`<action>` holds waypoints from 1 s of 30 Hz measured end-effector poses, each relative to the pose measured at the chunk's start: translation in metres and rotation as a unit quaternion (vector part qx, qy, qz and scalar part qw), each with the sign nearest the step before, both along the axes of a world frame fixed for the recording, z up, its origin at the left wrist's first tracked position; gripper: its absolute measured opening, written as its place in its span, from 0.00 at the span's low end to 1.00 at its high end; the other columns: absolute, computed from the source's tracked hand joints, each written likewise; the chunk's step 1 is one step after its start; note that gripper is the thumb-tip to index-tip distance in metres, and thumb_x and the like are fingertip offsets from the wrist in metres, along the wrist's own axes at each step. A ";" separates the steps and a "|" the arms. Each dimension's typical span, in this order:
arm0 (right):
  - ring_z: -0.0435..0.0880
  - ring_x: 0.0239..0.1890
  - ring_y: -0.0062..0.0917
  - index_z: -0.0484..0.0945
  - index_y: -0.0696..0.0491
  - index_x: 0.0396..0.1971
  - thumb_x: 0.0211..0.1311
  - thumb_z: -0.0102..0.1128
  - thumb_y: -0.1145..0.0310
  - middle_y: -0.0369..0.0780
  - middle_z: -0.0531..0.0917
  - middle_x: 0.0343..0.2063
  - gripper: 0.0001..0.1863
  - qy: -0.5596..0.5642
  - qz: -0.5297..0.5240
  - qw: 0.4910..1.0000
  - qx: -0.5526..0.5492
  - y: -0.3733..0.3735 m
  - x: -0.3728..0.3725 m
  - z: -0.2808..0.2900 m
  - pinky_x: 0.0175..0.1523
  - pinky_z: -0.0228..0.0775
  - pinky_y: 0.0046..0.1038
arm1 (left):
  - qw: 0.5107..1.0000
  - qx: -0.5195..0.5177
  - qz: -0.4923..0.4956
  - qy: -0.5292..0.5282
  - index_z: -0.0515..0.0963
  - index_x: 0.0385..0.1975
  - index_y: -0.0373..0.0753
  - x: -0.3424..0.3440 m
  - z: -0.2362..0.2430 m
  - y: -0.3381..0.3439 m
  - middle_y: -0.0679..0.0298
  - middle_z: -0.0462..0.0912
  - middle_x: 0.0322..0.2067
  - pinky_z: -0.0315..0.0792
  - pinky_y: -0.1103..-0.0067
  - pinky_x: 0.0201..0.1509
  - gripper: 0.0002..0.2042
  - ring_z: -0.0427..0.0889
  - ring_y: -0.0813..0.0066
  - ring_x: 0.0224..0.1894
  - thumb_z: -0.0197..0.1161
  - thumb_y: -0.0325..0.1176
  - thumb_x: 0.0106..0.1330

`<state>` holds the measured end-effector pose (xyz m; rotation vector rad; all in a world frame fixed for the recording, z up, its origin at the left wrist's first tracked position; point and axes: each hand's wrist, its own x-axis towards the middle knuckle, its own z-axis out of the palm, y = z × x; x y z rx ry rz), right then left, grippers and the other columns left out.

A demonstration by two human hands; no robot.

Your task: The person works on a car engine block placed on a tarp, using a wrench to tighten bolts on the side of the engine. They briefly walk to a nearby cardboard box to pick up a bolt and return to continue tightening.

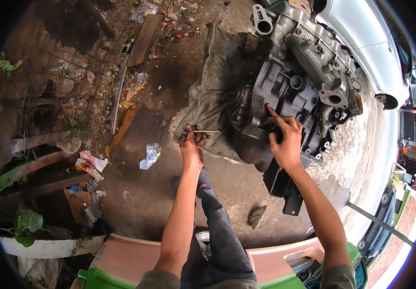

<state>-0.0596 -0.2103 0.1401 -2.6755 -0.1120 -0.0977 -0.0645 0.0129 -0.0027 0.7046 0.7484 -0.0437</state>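
Observation:
In my left hand is a slim silver metal tool, its shaft pointing right toward the engine; the end inside my fingers is hidden. My fingers are closed around it and look dark with grime. My right hand rests over the engine, index finger stretched onto the grey metal casing and thumb held apart. Nothing shows in that hand, though part of its fingers is hidden. A cast manifold with a round flange runs along the engine's upper right side.
Under the engine's left side lies a dark crumpled cloth. A black bracket juts from its near end. Wood planks, rubble and litter cover the left. A silver car panel stands upper right; pink-and-green panels lie close to my legs.

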 end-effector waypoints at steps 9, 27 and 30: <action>0.75 0.41 0.40 0.80 0.57 0.39 0.42 0.55 0.79 0.45 0.77 0.33 0.19 0.002 0.000 0.999 -0.042 0.007 -0.001 0.005 0.56 0.63 0.35 | 0.982 -0.122 -0.111 0.097 0.70 0.32 0.35 0.062 -0.017 -0.012 0.65 0.66 0.18 0.77 0.64 0.36 0.06 0.72 0.69 0.24 0.50 0.30 0.69; 0.75 0.45 0.41 0.78 0.60 0.41 0.45 0.55 0.80 0.46 0.79 0.38 0.18 0.000 0.008 0.998 -0.067 0.006 -0.002 0.002 0.57 0.63 0.35 | 0.951 -0.280 -0.071 0.108 0.69 0.29 0.37 0.065 -0.021 -0.023 0.65 0.64 0.16 0.80 0.62 0.44 0.08 0.68 0.71 0.22 0.45 0.27 0.71; 0.75 0.44 0.41 0.79 0.57 0.40 0.45 0.55 0.79 0.46 0.79 0.37 0.18 -0.001 -0.002 0.999 -0.054 0.005 -0.002 0.001 0.56 0.62 0.35 | 0.956 -0.275 -0.040 0.094 0.71 0.31 0.37 0.056 -0.016 -0.025 0.63 0.68 0.23 0.78 0.63 0.47 0.07 0.70 0.70 0.27 0.49 0.30 0.70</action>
